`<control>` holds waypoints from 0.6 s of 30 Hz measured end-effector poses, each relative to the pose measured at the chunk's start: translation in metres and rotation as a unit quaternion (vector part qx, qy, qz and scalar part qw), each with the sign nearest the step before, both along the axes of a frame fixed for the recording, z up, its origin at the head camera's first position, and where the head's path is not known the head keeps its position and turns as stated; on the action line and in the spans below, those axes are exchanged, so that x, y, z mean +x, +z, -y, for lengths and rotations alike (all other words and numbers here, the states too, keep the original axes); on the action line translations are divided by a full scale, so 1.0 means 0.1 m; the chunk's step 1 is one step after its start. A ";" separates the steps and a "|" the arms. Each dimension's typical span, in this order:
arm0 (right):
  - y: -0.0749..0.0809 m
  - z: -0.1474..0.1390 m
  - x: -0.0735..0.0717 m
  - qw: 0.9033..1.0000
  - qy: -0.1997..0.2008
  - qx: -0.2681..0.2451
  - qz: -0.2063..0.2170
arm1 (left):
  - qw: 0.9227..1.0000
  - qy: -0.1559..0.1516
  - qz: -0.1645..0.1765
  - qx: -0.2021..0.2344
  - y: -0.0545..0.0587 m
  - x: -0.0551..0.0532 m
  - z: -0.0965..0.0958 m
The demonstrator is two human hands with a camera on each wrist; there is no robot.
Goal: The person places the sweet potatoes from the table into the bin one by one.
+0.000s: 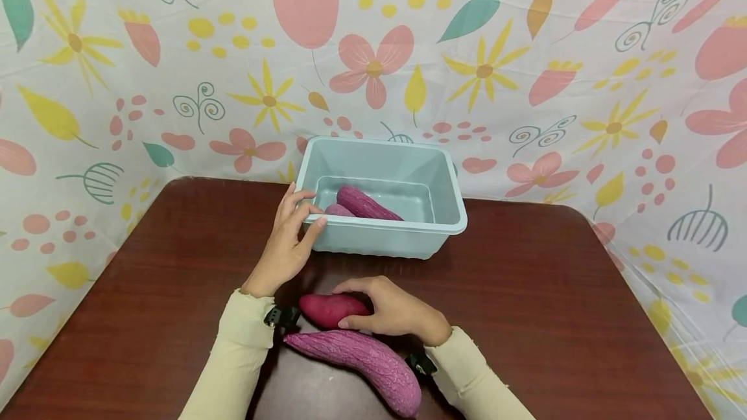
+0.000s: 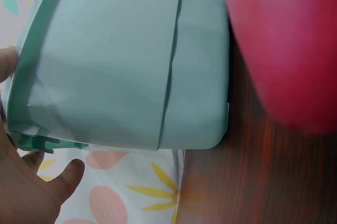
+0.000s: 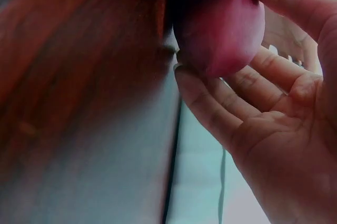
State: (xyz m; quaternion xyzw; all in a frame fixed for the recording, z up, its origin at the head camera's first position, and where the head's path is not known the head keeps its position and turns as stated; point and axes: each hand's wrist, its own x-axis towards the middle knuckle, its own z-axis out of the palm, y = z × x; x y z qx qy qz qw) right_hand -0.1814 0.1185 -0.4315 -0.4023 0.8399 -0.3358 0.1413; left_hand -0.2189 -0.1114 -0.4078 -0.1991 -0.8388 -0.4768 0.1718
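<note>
A pale blue plastic basin [image 1: 379, 237] stands at the back of the table, and my left hand [image 1: 284, 245] grips its front left corner, fingers over the rim. In the left wrist view the basin's side [image 2: 110, 66] fills much of the picture. My right hand [image 1: 397, 308] holds a smooth red sweet potato [image 1: 328, 310] at its right end, thumb on the near side and fingers on the far side. In the right wrist view the sweet potato [image 3: 221, 29] lies between thumb and fingers. A long, curved purple eggplant [image 1: 367, 355] lies just in front of it.
Inside the basin lie another purple eggplant [image 1: 364, 203] and a paler purple piece [image 1: 338, 210], partly hidden by the front wall. The dark wooden table [image 1: 537, 316] backs onto a patterned cloth [image 1: 373, 31] behind and at the sides.
</note>
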 end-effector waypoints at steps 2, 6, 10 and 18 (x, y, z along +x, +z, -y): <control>0.00 0.00 0.00 1.000 -0.001 -0.004 -0.004 | 1.000 0.000 0.001 0.000 0.00 0.00 0.00; -0.01 -0.01 -0.01 1.000 -0.006 -0.017 -0.004 | 1.000 0.001 0.002 -0.001 0.00 0.00 0.00; -0.01 -0.01 -0.01 1.000 -0.015 -0.026 0.001 | 1.000 -0.001 0.004 0.000 0.00 0.00 0.01; 0.04 -0.02 0.00 0.999 -0.031 -0.032 -0.003 | 1.000 -0.002 0.002 0.001 0.00 0.00 0.00</control>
